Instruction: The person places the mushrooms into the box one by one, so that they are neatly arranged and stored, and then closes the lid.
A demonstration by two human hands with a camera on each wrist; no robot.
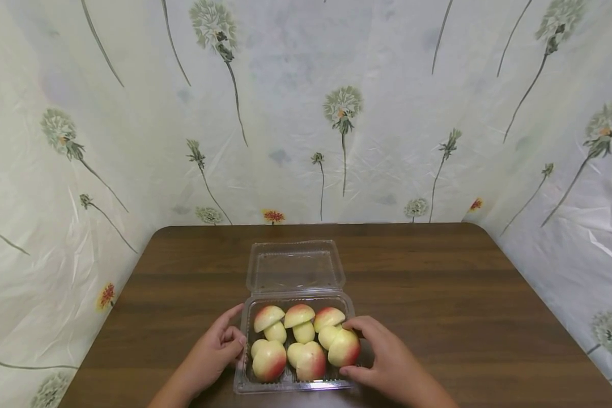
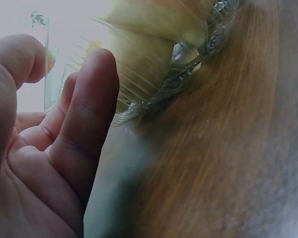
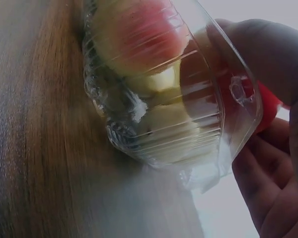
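Note:
A clear plastic clamshell box [image 1: 285, 387] lies with its lid [image 1: 296, 266] folded back, away from me. Inside it sit several pale-yellow mushroom-shaped pieces in two rows, their caps blushed red, such as the far left mushroom [image 1: 268, 319]. At the near right corner, my right hand [image 1: 387, 362] grips a mushroom [image 1: 344, 348] between the thumb and fingers. In the right wrist view, mushrooms [image 3: 149, 39] show through the ribbed wall, with the right fingers over the rim. My left hand [image 1: 211, 348] rests along the box's left side, its index finger stretched out and its thumb by the wall.
The box lies on a dark brown wooden table [image 1: 428, 283] near its front edge. Pale sheeting printed with dandelions [image 1: 285, 113] hangs behind the table and along both sides.

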